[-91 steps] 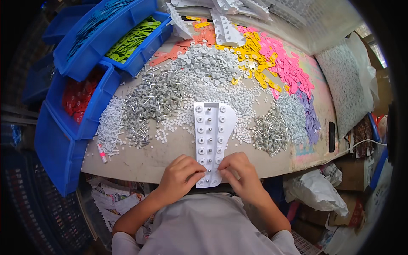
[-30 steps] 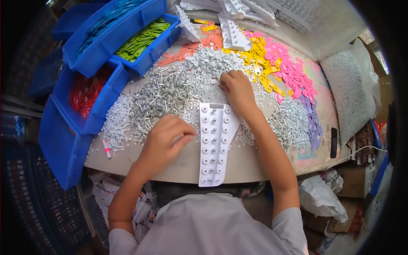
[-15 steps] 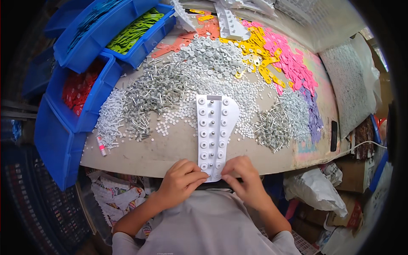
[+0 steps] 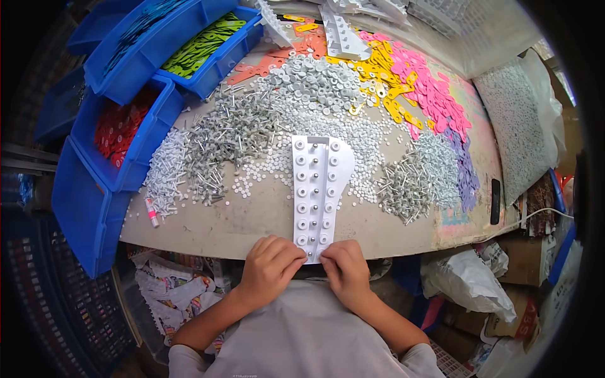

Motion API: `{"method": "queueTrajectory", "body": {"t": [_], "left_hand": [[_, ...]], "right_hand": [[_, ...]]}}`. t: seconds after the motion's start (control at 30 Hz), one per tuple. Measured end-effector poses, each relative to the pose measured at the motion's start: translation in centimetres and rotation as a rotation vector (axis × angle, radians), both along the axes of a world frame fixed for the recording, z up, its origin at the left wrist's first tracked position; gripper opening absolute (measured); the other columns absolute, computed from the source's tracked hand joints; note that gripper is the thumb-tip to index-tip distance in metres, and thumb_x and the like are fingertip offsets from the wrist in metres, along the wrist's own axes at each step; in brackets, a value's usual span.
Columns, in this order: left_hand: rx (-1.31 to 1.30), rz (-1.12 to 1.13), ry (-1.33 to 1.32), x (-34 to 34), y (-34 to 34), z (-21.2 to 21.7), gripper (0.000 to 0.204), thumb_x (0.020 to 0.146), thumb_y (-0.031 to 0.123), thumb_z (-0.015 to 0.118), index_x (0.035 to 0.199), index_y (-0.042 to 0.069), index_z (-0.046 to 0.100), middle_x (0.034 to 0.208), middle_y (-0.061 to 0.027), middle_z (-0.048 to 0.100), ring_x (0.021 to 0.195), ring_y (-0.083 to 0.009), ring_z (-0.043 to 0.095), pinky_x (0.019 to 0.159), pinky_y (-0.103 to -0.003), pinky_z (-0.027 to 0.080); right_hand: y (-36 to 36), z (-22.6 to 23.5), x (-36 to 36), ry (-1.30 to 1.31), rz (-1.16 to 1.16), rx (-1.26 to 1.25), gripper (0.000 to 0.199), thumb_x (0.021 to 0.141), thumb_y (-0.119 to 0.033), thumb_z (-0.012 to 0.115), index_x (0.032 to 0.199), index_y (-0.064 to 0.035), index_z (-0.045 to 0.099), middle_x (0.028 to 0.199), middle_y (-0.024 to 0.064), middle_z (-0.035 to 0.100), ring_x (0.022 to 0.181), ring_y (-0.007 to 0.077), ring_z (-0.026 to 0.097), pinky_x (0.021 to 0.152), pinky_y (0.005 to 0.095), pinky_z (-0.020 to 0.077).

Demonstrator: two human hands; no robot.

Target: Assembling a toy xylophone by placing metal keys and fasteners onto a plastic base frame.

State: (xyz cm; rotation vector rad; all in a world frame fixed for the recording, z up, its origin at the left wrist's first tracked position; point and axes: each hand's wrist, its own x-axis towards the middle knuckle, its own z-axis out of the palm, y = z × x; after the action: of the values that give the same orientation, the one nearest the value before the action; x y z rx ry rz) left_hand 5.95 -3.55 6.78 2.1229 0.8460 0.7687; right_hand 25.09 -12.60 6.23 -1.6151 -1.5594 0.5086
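Note:
A long white plastic holder lies on the table in front of me, its near end at the table's edge. Round white washers sit in a row down each long side. Between these rows runs a line of metal pin heads. My left hand is closed at the holder's near left corner, fingertips on its rim. My right hand is pinched at the near right corner; whether a small part is between its fingertips is hidden. Both hands cover the sides of the nearest end.
Heaps of metal rivets, white washers and more rivets surround the holder. Yellow strips, pink strips and purple strips lie farther back. Blue bins stand left; a black bar lies right.
My right hand's thumb and fingers, apart before, have come together at the holder's near right corner. The left hand stays at the left corner. The holder sits slightly higher in the picture.

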Motion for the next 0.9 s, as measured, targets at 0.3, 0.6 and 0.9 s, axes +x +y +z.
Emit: {"method": "queueTrajectory", "body": {"t": [0.3, 0.6, 0.9], "left_hand": [[0.296, 0.063, -0.022, -0.1, -0.3, -1.6, 0.026, 0.073, 0.010, 0.090, 0.096, 0.008, 0.077, 0.088, -0.0037, 0.067, 0.078, -0.0256, 0.061, 0.071, -0.040, 0.044], [0.157, 0.083, -0.122, -0.1, -0.2, -2.2, 0.022, 0.074, 0.007, 0.089, 0.092, 0.006, 0.076, 0.084, -0.0036, 0.066, 0.077, -0.0252, 0.061, 0.070, -0.039, 0.045], [0.238, 0.080, -0.085, 0.0, -0.2, -1.7, 0.023, 0.073, 0.006, 0.089, 0.091, 0.007, 0.075, 0.085, -0.0045, 0.066, 0.077, -0.0260, 0.062, 0.070, -0.040, 0.046]], "right_hand": [[0.1, -1.7, 0.5, -0.205, 0.009, 0.196, 0.028, 0.077, 0.003, 0.082, 0.102, -0.0025, 0.072, 0.094, 0.0091, 0.062, 0.083, 0.0306, 0.060, 0.069, 0.0403, 0.0476], [0.0, -2.1, 0.0, -0.206, -0.017, 0.208, 0.028, 0.076, 0.003, 0.082, 0.101, -0.0022, 0.072, 0.093, 0.0094, 0.062, 0.084, 0.0314, 0.060, 0.072, 0.0411, 0.0480], [0.4, -1.1, -0.7, -0.049, -0.110, 0.090, 0.015, 0.087, 0.006, 0.077, 0.096, 0.0002, 0.067, 0.091, 0.0108, 0.064, 0.079, 0.0258, 0.062, 0.071, 0.0341, 0.0515]]}}
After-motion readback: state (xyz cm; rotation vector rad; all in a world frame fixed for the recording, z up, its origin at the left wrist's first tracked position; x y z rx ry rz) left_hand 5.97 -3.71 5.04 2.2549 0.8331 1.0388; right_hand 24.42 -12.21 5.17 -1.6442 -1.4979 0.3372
